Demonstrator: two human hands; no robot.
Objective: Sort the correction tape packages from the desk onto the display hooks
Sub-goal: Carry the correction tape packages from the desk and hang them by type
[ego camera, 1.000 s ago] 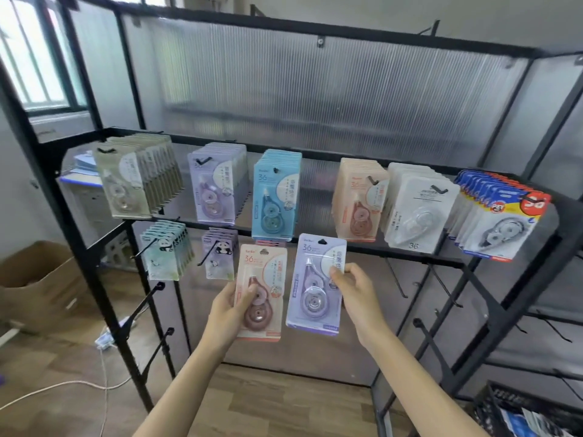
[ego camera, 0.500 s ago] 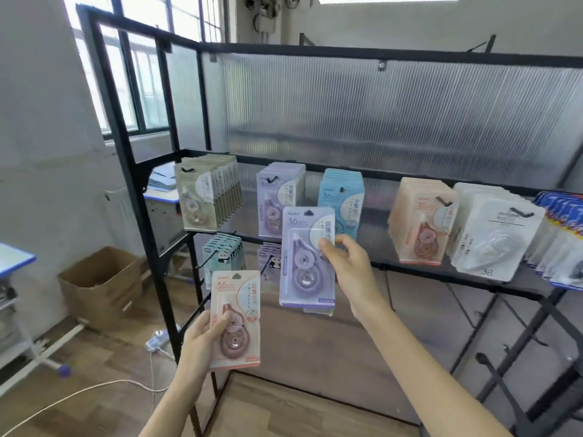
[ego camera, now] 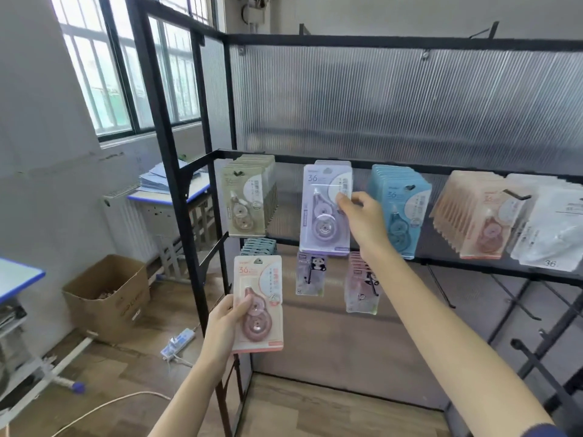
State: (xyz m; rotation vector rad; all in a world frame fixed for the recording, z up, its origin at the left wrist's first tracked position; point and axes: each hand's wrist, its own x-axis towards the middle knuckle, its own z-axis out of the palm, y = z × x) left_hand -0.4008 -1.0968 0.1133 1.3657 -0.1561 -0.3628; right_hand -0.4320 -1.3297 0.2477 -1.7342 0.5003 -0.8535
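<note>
While our right hand (ego camera: 362,216) pinches the purple package (ego camera: 326,209) up at the far top row of hooks, our left hand (ego camera: 228,323) grips the pink package (ego camera: 258,304) lower, nearer us.

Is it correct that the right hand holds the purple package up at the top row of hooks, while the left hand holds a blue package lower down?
Not quite. The head view shows the left hand holding a pink package, not a blue one. The rest stands: the right hand holds the purple package up at the top row of hooks, and the left is lower down.
</note>
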